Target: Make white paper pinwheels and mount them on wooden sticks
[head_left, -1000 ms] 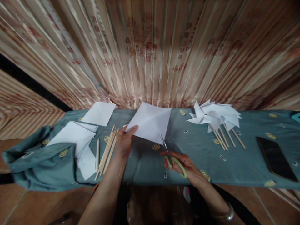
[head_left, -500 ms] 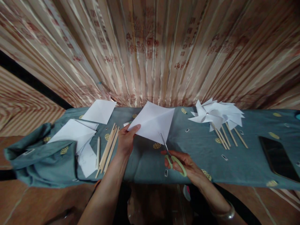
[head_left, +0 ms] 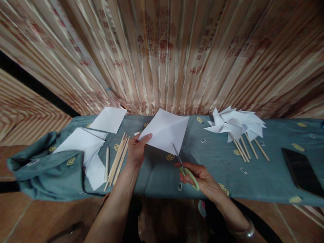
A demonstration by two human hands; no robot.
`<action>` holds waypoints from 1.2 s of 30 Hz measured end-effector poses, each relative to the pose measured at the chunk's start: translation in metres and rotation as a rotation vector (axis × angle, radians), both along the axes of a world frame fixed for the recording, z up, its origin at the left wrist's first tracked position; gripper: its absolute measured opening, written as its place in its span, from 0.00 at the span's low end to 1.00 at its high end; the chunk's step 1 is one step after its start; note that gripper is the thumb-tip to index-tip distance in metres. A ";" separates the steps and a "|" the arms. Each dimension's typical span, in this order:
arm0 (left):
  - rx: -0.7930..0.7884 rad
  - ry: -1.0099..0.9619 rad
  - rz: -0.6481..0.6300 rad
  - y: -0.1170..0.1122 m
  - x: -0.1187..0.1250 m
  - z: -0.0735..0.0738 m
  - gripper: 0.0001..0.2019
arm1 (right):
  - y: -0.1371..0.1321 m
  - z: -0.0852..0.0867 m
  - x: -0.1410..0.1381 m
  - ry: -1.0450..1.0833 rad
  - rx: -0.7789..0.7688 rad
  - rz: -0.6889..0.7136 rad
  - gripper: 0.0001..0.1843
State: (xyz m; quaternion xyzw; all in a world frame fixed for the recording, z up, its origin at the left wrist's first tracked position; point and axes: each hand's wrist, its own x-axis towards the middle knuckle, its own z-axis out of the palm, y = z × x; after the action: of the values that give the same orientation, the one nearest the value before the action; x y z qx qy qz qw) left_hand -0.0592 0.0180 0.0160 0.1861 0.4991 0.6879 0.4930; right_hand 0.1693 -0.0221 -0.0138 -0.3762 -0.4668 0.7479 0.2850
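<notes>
Left hand (head_left: 136,148): closed in a pinch on the near-left edge of a square white paper sheet (head_left: 167,130) with a faint diagonal crease; thumb on top, other fingers mostly out of my sight beneath. The sheet, taken as landmark below, is in front of the person, apparently raised over a blue-green cloth (head_left: 157,179) with yellow oval prints.

Right hand (head_left: 202,177): curled around the handles of steel scissors with pale green plastic grips (head_left: 195,182), just on the near side of the sheet. Blades point up and left, overlapping the sheet near its closest corner. They look close together; I cannot tell whether paper lies between them.

Left of the sheet: a bundle of slim, pale wooden sticks (head_left: 117,162), beside the left hand; just past it, a whitish pencil-like rod (head_left: 107,163). Farther left, overlapping white papers (head_left: 78,143), partly covered by a cloth fold. A single white paper square (head_left: 108,119) lies left of the sheet, toward the beige patterned curtain (head_left: 162,67).

Right of the sheet, well apart: clustered white paper pinwheels (head_left: 225,126) on wooden rods. Farthest right, a black rectangular phone (head_left: 302,172), lying flat.
</notes>
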 end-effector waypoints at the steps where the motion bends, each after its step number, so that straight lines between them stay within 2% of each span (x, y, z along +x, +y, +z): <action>1: 0.001 0.001 0.004 0.000 0.000 0.000 0.19 | 0.000 0.000 -0.001 0.002 0.007 -0.012 0.27; 11: 0.016 0.015 0.010 0.000 0.000 0.000 0.16 | -0.005 0.001 -0.007 0.008 -0.009 -0.076 0.25; 19: 0.013 0.035 -0.067 -0.002 0.007 -0.006 0.17 | -0.003 0.001 -0.003 -0.038 0.015 -0.093 0.28; 26: 0.026 0.017 -0.067 -0.002 0.008 -0.005 0.16 | -0.002 -0.001 -0.003 -0.052 0.048 -0.095 0.31; 36: 0.014 0.023 -0.055 -0.002 0.005 -0.006 0.17 | -0.003 -0.005 -0.009 -0.057 -0.005 -0.125 0.29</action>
State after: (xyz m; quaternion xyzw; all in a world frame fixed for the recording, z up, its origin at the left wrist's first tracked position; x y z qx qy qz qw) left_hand -0.0544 0.0160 0.0098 0.2113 0.4945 0.6754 0.5045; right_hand 0.1600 -0.0252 -0.0184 -0.4265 -0.4486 0.7187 0.3167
